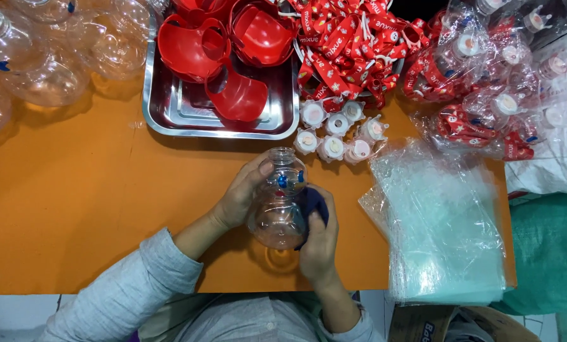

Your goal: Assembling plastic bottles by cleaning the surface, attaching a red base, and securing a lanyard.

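Two hands meet over an orange table [74,190], which fills most of the view and is crowded along its far edge. Largest on it is a stack of clear plastic bags [442,234] at the right, overhanging the edge beside a green sack [549,253]. A steel tray [163,107] holds red plastic caps [195,47], and next to it lies a heap of red printed straps [347,44]. Empty clear bottles [43,69] pile up at far left; bagged finished bottles [486,95] sit at far right. A cluster of small white lids [334,133] stands just beyond the hands.

Between the hands, held just above the table's near edge, is a clear plastic bottle [278,202], rounded in stacked bulges, open mouth pointing away. It looks empty, so light, thin-walled and likely to dent under a hard squeeze; its smooth surface seems slippery. The narrow waist between bulges is the best place to hold it.

The left hand [239,196] curls around the bottle's upper side, thumb on its shoulder. The right hand [318,244] presses a dark blue cloth [314,201] against its other side, fingers closed on the cloth.
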